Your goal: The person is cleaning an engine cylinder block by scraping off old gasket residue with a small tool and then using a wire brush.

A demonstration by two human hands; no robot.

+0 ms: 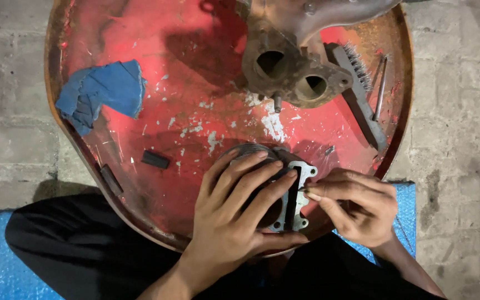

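Observation:
A grey metal engine cylinder (301, 191) with a flat flanged face lies on its side in a worn red metal tray (156, 66). My left hand (240, 214) wraps over the top of it, fingers spread across its finned body. My right hand (354, 205) is at the flange's right edge, fingers pinched together on a small thin object whose kind I cannot make out, its tip touching the flange.
A rusty two-port metal casting (293, 75) sits at the tray's far side. A wire brush (359, 91) and a thin rod (381, 89) lie at the right, a blue cloth (104, 91) at the left, small dark blocks (155, 160) nearby. Concrete floor surrounds.

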